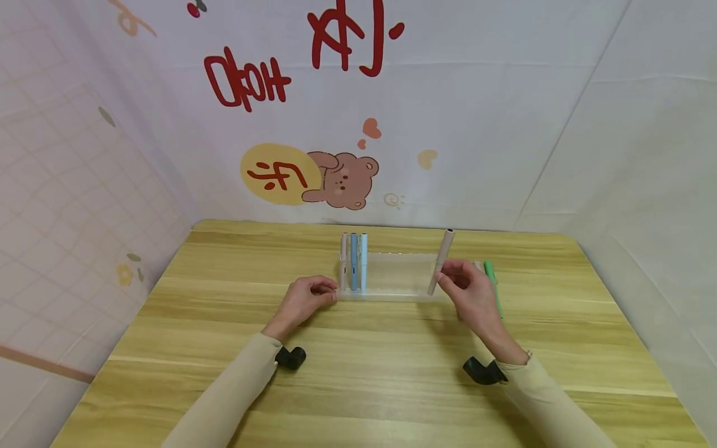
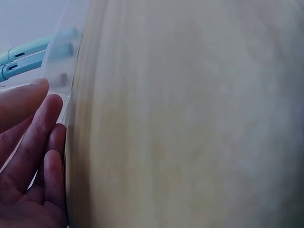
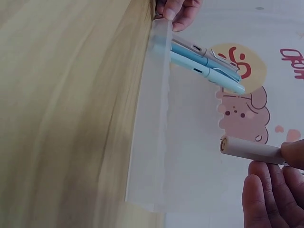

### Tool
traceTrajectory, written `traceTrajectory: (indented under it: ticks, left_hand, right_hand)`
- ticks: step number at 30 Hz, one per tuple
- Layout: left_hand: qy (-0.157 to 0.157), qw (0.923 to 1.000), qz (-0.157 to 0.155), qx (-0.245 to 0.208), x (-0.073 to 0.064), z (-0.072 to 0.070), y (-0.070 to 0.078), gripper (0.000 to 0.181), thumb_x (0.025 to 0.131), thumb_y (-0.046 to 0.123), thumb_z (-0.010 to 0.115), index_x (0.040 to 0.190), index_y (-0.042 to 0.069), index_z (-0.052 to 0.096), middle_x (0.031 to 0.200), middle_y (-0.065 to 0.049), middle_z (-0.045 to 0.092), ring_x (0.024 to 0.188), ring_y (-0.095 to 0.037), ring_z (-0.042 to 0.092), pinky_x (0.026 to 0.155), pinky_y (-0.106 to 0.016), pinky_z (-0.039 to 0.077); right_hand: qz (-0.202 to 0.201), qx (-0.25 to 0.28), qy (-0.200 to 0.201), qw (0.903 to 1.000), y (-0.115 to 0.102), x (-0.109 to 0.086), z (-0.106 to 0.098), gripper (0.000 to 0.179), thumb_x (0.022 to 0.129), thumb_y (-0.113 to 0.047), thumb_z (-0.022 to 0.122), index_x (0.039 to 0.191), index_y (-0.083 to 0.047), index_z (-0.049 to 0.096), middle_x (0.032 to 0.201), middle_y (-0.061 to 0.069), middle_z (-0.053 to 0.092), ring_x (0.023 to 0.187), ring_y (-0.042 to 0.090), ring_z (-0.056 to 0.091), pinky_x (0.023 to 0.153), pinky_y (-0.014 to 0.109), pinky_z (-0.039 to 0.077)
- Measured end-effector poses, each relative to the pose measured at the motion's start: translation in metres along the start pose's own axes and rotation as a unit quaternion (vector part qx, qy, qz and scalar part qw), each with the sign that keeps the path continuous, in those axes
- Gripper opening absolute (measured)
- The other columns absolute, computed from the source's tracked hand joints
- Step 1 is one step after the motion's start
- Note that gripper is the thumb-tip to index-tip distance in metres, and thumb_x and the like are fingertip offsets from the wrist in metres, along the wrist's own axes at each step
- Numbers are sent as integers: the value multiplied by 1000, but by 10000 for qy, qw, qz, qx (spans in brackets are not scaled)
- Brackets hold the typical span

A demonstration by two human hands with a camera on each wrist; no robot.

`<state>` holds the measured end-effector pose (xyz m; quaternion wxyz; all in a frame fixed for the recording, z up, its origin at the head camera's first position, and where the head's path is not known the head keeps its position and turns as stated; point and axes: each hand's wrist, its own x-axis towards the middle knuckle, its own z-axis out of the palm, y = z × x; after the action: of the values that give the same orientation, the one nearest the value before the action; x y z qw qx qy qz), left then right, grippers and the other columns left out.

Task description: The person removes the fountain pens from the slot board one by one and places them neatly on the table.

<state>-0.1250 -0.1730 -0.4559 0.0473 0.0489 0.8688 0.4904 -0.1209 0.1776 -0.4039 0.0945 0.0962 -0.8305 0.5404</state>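
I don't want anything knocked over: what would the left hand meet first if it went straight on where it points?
The left end of the clear pen rack. The left hand seems to be right at it, though exact contact is hard to judge; the leftmost pen stands just beyond.

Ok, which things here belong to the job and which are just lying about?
Part of the job:
beige pen, in the right hand
clear rack, the left hand at its end
three pens standing in it
green pen and pale item beside it, probably waiting

Apparently not:
printed bear on the backdrop
black wrist pieces
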Motion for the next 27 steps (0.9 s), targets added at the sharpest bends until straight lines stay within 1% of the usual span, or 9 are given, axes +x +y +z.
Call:
traceTrajectory:
  ticks: [5,11,20,23,27]
  left_hand:
    - [-61,10000,-47,-2,-1,-1,0,15,93,11,78,108,10,77,95,1,76,89,-13,68,88,-38,53]
    - [-35,10000,-47,-14,-1,-1,1,15,93,12,78,107,10,77,95,1,76,88,-13,68,86,-37,53]
    - [-51,9999,-108,13,-3,-2,3,15,93,12,77,108,10,77,96,0,76,90,-13,68,88,-38,52]
    - [-35,10000,-74,41,-2,-2,3,15,94,12,77,108,10,77,97,0,76,91,-14,69,89,-40,53]
    - [-44,10000,-11,37,-2,-1,3,15,94,11,77,108,9,76,97,0,76,91,-14,69,89,-40,53]
  right_hand:
    - [88,-175,16,9998,7,-5,-9,27,100,-18,72,118,2,68,109,16,72,92,0,66,79,13,52]
    - [277,-423,210,9985,12,-9,-22,28,100,-22,71,117,1,68,108,17,72,89,-4,66,77,12,51]
    - [367,-603,317,9970,23,-13,-39,29,100,-21,71,118,2,68,110,19,73,89,-7,64,76,11,50]
    - [416,-691,364,9961,27,-13,-44,29,100,-20,72,118,2,69,110,18,73,89,-8,63,75,11,50]
    - [479,-672,414,9957,33,-15,-53,29,99,-20,73,119,2,69,111,17,73,89,-9,63,73,12,51]
